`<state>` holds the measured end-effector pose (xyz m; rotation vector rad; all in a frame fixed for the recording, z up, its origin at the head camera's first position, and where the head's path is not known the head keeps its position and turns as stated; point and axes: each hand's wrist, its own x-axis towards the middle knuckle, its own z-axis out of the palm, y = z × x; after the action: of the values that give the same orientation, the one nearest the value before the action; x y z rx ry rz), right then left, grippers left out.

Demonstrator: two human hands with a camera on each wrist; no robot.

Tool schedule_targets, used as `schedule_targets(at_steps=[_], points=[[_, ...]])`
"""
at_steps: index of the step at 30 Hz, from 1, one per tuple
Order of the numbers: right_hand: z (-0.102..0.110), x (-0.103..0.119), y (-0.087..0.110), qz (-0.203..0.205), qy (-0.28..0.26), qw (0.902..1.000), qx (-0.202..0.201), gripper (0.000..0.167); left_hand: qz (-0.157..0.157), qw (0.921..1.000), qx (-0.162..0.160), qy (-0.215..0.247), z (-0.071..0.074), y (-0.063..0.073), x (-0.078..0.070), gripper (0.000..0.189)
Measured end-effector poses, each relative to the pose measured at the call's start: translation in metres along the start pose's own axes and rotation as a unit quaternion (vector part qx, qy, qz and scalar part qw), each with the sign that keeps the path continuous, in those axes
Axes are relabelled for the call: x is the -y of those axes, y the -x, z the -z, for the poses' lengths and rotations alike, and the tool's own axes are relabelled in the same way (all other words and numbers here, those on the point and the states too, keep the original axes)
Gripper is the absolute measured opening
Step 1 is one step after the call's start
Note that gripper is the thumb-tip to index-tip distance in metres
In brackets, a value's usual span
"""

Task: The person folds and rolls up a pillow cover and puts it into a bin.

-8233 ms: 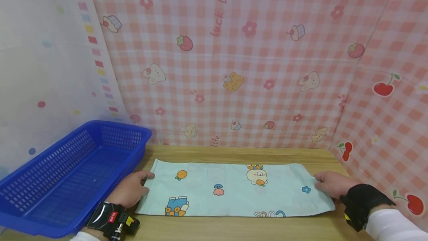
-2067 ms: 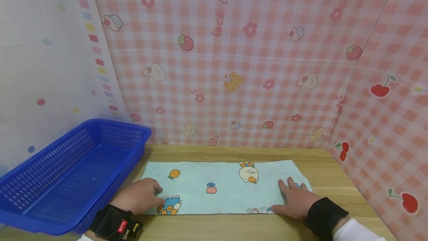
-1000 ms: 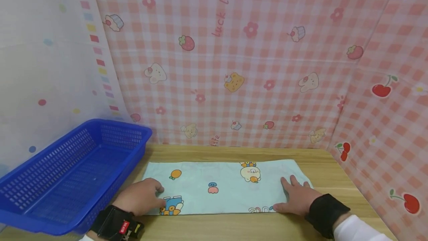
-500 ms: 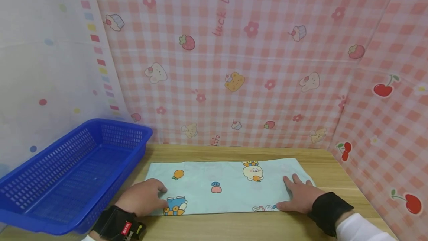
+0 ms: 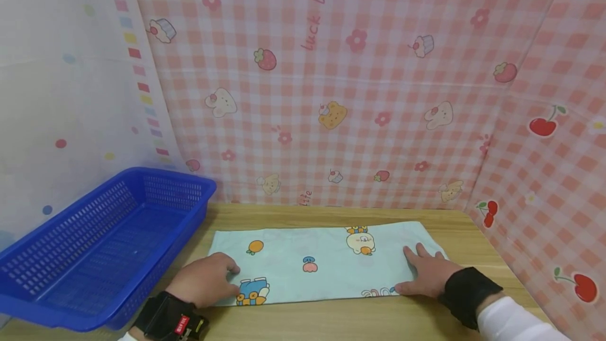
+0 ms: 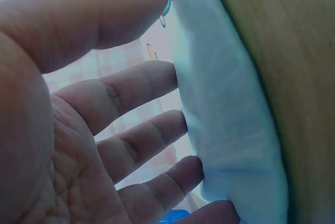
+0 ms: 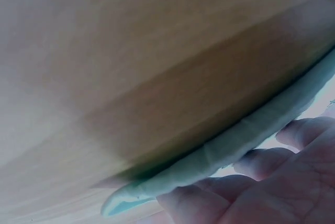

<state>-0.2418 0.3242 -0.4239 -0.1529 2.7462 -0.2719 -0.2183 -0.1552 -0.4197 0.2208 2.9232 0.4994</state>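
A pale mint cloth (image 5: pixel 331 272), folded into a long strip with cartoon prints, lies flat on the table. On its left end rests my left hand (image 5: pixel 203 280), thumb and fingers spread apart. In the left wrist view, the fingertips of that hand (image 6: pixel 131 114) touch the cloth's surface (image 6: pixel 225 109). Over the right end, my right hand (image 5: pixel 428 272) lies with fingers spread and their tips on the fabric. The right wrist view shows the cloth's folded edge (image 7: pixel 209 156) beside the fingers of the right hand (image 7: pixel 272 182). Neither hand curls around the cloth.
A blue plastic basket (image 5: pixel 196 214) with mesh walls stands at the left, close to my left forearm. The wooden table (image 5: pixel 303 325) ends at a pink checked backdrop (image 5: pixel 293 93), with a similar patterned sheet (image 5: pixel 544 172) at the right and a white one at the left.
Earlier, both hands held the cloth's ends; now they rest on top with spread fingers. Over the last second, the cloth and both hands have shifted slightly right, its right end a little farther back.
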Motion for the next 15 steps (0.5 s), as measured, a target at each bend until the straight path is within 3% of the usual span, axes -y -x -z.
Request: schedule_targets(at_steps=[15], points=[[0.006, -0.013, -0.005, 0.018, 0.014, 0.9997, -0.011, 0.110, -0.033, 0.9991, -0.011, -0.026, -0.005, 0.003, -0.007, 0.038]])
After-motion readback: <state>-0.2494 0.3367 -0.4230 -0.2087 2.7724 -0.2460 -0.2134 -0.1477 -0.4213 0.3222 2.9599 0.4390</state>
